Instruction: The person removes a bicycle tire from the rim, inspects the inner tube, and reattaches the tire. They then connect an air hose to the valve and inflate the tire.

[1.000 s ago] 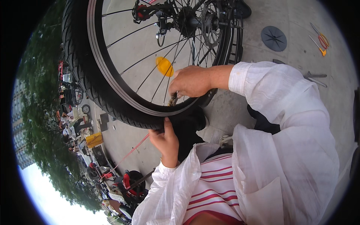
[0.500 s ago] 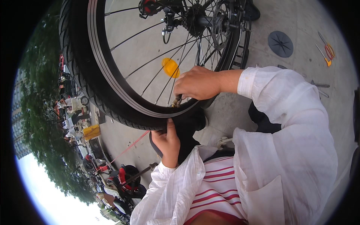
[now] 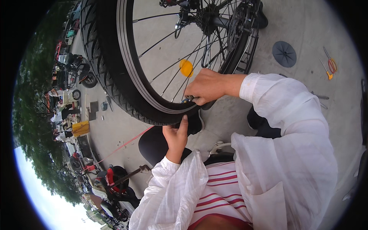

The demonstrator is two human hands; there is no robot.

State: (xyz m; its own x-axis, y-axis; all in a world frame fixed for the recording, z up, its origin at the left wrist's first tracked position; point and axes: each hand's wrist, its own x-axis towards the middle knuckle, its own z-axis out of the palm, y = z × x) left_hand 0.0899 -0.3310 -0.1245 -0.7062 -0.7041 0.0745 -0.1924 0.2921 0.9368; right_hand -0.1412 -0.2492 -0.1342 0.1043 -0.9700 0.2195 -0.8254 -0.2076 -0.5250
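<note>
A bicycle wheel fills the upper middle, its black treaded tyre (image 3: pixel 100 65) curving around a dark rim (image 3: pixel 132 84) with pale grey stripes. My left hand (image 3: pixel 176 136) grips the tyre's lower edge, thumb up against the sidewall and fingers partly hidden beneath it. From the right, my right hand (image 3: pixel 205 86) reaches inside the rim and is closed on a small metal fitting (image 3: pixel 186 101), mostly covered by the fingers. Just above that hand, a round yellow reflector (image 3: pixel 186 68) sits among the spokes (image 3: pixel 168 63). The sprockets (image 3: pixel 207 21) and brake disc (image 3: pixel 237 28) are at the hub.
On the concrete to the right lie a dark round disc (image 3: pixel 284 53), red-handled scissors (image 3: pixel 331 65), a yellow-handled tool (image 3: pixel 329 76) and a grey metal tool (image 3: pixel 321 96). A red cord (image 3: pixel 126 144) runs at lower left. Parked scooters (image 3: pixel 119 178) and people stand farther left.
The wheel and both hands sit slightly farther right in view, while the background has shifted left. My hands keep their places at the tyre and the fitting.
</note>
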